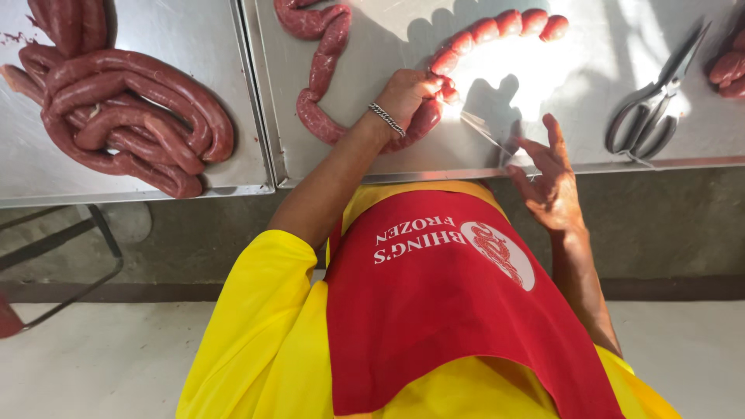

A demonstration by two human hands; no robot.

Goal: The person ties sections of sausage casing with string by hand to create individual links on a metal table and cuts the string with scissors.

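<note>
Left hand (407, 97) pinching a red-brown linked sausage chain (497, 31) on the steel table (372, 159).

Chain curves away from the scissors (652, 109) (metal, lying at the table's far end); left fingers clamp one link; right hand (547, 182), spread, touches thin clear film (489, 128) nearer the scissors; casing likely soft, slippery, tearable; grip at link twists; coiled sausage pile (124, 116) lies farthest from the scissors.

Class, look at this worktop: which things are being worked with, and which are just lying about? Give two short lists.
In use:
- linked sausage string, in the grip of the left hand
- clear plastic sheet, at the right hand

Lying about:
- scissors
- coiled sausage pile on the next steel table
- sausages at the right edge
</note>
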